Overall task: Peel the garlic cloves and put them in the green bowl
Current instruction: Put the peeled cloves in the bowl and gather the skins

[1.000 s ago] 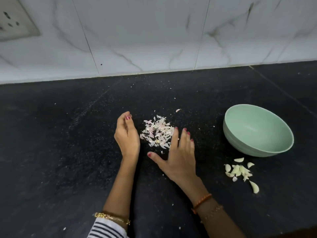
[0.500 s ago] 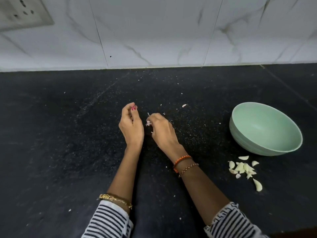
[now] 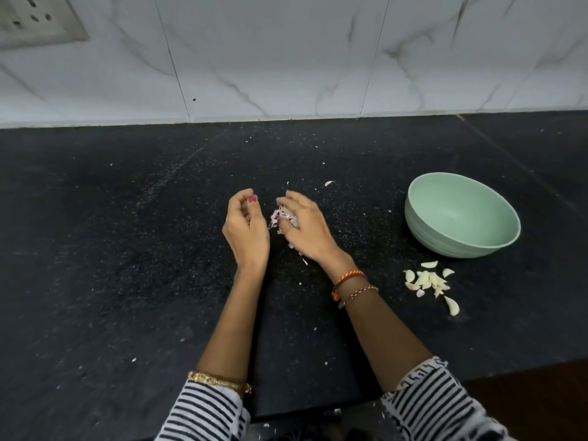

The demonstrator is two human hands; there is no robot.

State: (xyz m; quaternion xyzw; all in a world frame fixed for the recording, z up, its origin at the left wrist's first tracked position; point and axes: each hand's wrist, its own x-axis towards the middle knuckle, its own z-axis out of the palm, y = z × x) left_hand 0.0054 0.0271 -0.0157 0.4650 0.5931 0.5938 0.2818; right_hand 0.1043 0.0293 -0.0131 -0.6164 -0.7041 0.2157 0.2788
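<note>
At the middle of the black speckled stone tabletop (image 3: 127,249), my right hand (image 3: 305,227) curls over a small heap of pale pink, papery garlic skins (image 3: 281,218), fingers bent and closed loosely around the scraps. My left hand (image 3: 246,232) stands on its edge just beside the heap, fingers cupped inward and pinching nothing I can make out, forming a wall on the other side; from this angle I cannot tell whether it actually touches the skins.

The peeled cream-white garlic cloves (image 3: 429,281) lie in a loose cluster on the bare tabletop toward its near right edge, well apart from both hands. The round pale-green bowl (image 3: 423,214) sits just behind them, toward the tiled wall, and appears empty. One longer clove (image 3: 452,306) rests a little nearer to me than the rest, its long axis slanting toward the near right corner.

The peeling looks finished, so what remains is the transfer. The cloves lie to the right of my right hand and slightly closer to my body, making that the nearer hand for the pickup. The bowl stands directly beyond the cluster, so the carry should be a short one away from me.
</note>
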